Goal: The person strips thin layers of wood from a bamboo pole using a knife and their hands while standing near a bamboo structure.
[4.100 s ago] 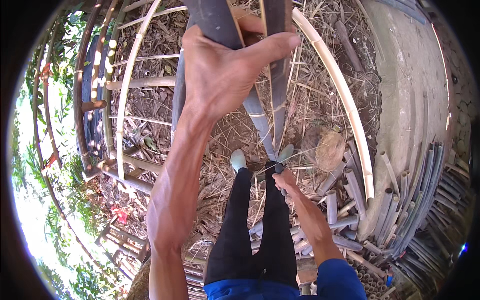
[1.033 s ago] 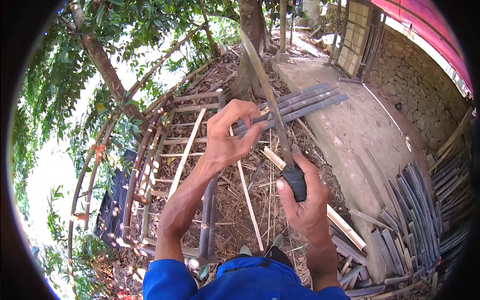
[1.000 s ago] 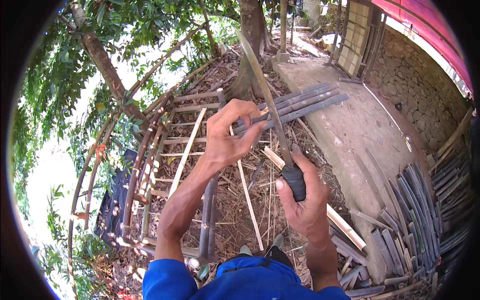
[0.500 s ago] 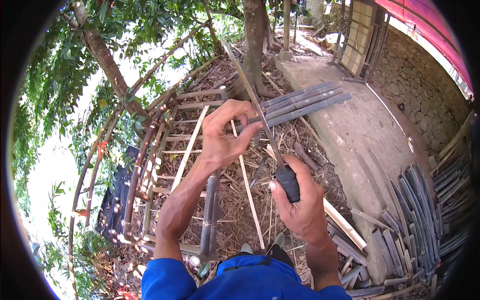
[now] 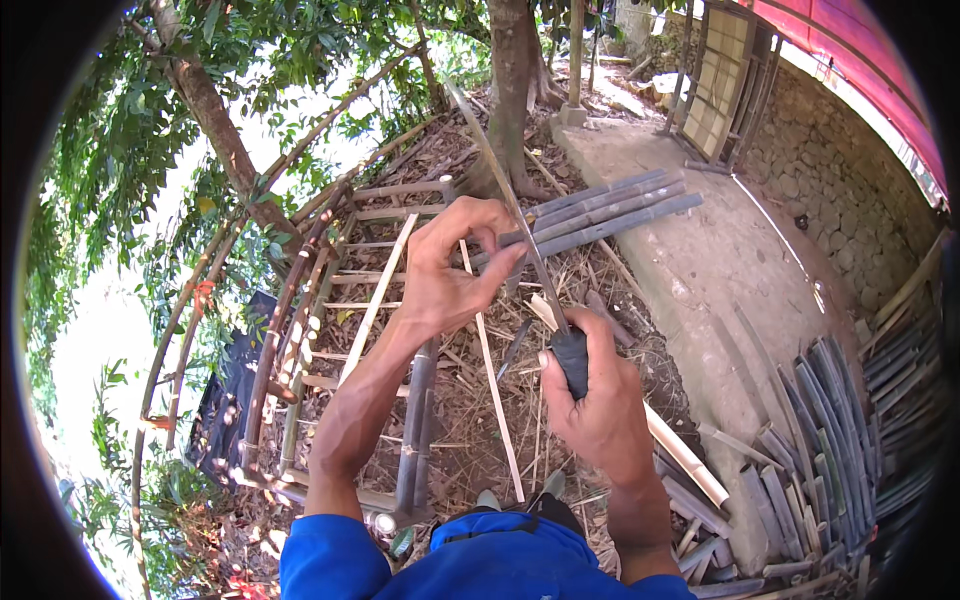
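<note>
1. Head view, right hand [image 5: 605, 405]: wrapped firmly around the black handle [image 5: 570, 362] of a long knife [image 5: 520, 215], thumb along the handle's left side.
2. Knife: in the middle of the scene, in front of the body; blade slants from the right hand toward far left, its tip beyond the left hand [image 5: 445, 265].
3. Left hand: raised, fingers curled, thumb and forefinger narrowly spaced beside the blade. Cannot tell whether they touch the blade or pinch a dark piece seen at that spot.
4. Far right of the left hand: several dark poles [image 5: 610, 208], side by side, their far-right ends over a grey slab [image 5: 680, 280]; near ends partly hidden by hand and blade.
5. Left: pale strip [image 5: 380, 295] lying slanted near a bamboo frame [image 5: 275, 350]. Middle, between the forearms: thin pale strip [image 5: 492, 380].
6. Right of the right wrist: pale split length [image 5: 688, 452]. Further right: large stack of grey poles [image 5: 835, 420].
7. Far side: tree trunk [image 5: 510, 90]; far right, stone wall [image 5: 840, 190].
</note>
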Motion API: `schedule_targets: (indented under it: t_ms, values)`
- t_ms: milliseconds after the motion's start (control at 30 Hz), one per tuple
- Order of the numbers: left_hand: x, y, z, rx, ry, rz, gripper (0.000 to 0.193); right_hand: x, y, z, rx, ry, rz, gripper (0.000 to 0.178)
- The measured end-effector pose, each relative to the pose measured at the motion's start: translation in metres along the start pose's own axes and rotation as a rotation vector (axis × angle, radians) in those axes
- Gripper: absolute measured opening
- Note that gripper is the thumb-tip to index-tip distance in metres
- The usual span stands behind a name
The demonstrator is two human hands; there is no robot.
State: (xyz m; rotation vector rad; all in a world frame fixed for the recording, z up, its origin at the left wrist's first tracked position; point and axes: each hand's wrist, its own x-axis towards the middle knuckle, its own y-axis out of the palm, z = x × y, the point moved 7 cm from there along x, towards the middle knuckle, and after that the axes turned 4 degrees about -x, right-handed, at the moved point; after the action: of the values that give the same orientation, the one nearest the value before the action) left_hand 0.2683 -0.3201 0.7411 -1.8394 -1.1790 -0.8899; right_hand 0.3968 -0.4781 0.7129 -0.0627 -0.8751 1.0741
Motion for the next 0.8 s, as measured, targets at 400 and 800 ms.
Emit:
schedule_targets:
  t_ms: [400,800]
  values:
    - [0.192,-0.024,-0.167,0.626,0.732,-0.089,0.031,0.017,-0.018,0.001,-0.151,0.101,0.076,0.037]
    - [0.002,0.113,0.147,-0.405,-0.43,0.347,0.074,-0.054,0.053,-0.182,-0.311,0.468,0.209,0.05]
